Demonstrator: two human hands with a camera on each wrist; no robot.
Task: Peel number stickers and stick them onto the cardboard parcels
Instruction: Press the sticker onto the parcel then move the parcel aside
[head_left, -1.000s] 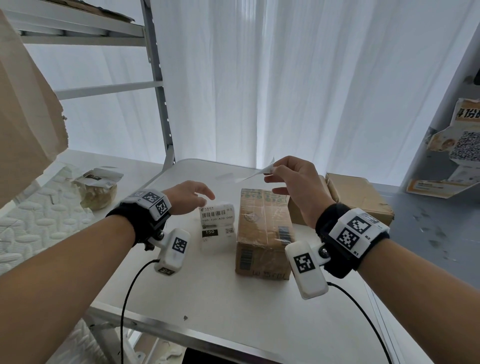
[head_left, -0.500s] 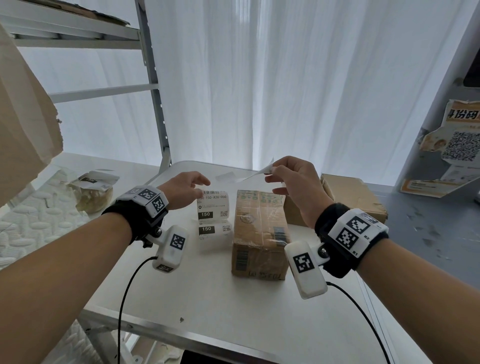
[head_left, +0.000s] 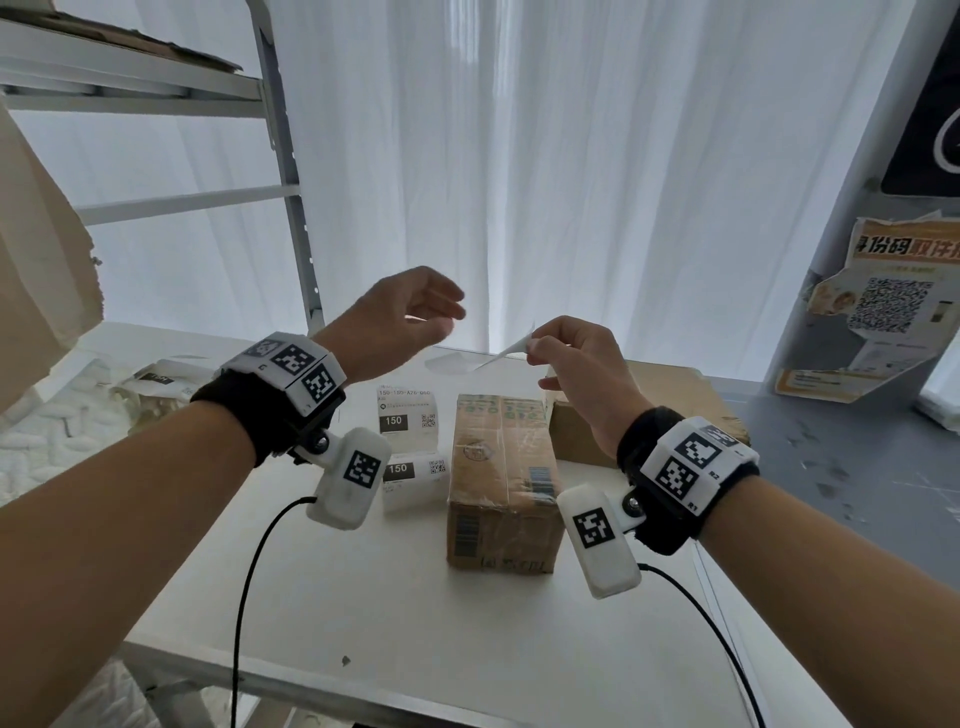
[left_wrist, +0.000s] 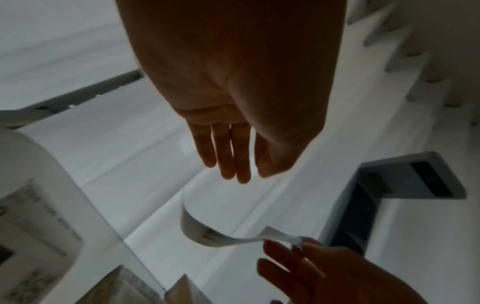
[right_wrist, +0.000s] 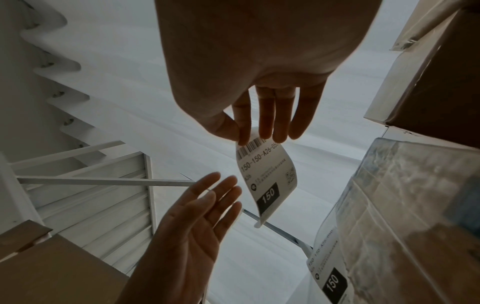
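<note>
My right hand (head_left: 530, 345) pinches a peeled white sticker (head_left: 496, 357) by one end, above the table. The right wrist view shows the sticker (right_wrist: 267, 181) hanging curled from thumb and forefinger, printed with a barcode and "150". My left hand (head_left: 448, 313) is raised just left of it with relaxed fingers, holding nothing and not touching the sticker. The sticker roll (head_left: 411, 467) lies on the table with its strip unrolled. A taped cardboard parcel (head_left: 501, 478) stands beside the roll, below my right hand. A second parcel (head_left: 654, 410) lies behind it.
The white table (head_left: 395, 613) has bare room in front. A metal shelf upright (head_left: 291, 197) rises at the back left, and a torn cardboard box (head_left: 36, 270) hangs over at far left. White curtains hang behind. Posters (head_left: 883, 312) are stuck on the right wall.
My left hand has left the roll's strip and risen up and right toward the sticker, fingers spread. The right hand still holds the sticker in about the same place.
</note>
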